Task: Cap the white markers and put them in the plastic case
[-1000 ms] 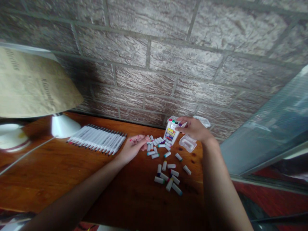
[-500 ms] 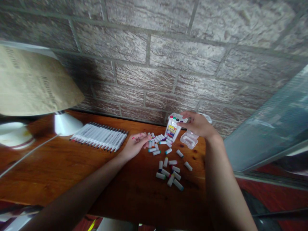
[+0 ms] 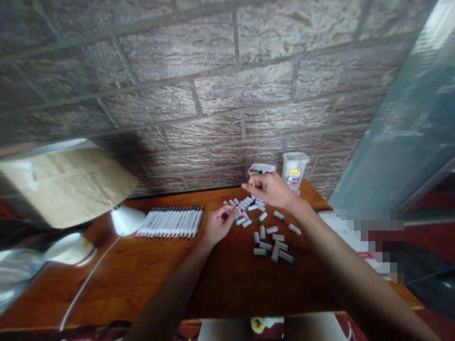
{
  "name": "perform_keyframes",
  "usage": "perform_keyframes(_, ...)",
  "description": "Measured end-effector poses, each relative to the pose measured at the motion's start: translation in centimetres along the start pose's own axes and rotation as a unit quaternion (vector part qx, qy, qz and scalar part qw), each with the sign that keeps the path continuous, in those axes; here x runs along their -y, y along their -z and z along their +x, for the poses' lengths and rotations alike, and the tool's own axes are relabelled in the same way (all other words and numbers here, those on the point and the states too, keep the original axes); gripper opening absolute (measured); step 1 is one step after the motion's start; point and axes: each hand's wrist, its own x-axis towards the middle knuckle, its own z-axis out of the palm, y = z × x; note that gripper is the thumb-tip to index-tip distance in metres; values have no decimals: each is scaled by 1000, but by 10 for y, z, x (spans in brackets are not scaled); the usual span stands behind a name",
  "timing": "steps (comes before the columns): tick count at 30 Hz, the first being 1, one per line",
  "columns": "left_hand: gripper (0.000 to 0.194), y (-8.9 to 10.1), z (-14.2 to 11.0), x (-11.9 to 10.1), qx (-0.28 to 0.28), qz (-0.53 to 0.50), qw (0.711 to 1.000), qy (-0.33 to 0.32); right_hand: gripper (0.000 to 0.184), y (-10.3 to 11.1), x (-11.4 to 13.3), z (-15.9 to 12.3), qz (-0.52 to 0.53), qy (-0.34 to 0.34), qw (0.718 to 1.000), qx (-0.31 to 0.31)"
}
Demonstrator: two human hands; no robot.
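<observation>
Short white marker caps (image 3: 262, 216) with coloured ends lie scattered on the wooden table, between and below my hands. My right hand (image 3: 272, 188) is raised over the back of the pile, thumb and fingers pinched on a small yellow-tipped piece that looks like a marker cap (image 3: 253, 185). At the pile's left edge, my left hand (image 3: 219, 222) has its thumb and fingertips together; what they hold, if anything, is too small to make out. Behind my right hand stands a clear plastic box (image 3: 265, 167) with several coloured caps in it, partly hidden.
White markers (image 3: 170, 222) lie side by side in a row to the left. A lamp (image 3: 128, 220) with a paper shade and a white cup (image 3: 71, 248) stand farther left. A clear labelled container (image 3: 295, 168) stands at the back right, before the brick wall (image 3: 220, 128).
My right hand has come away from the clear box, left and down over the caps. My left hand stays by the pile's edge. The view has shifted, showing more of the table.
</observation>
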Motion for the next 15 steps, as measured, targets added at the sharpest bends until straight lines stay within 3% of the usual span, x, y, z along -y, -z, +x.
perform_keyframes(6, 24, -7, -3, 1, 26, 38, 999, -14, 44, -51, -39, -48, 3, -50, 999, -4)
perform_keyframes(15, 21, -7, -3, 11, 19, 69, 997, 0, 29, -56, -50, -49, -111, -129, 983, 73)
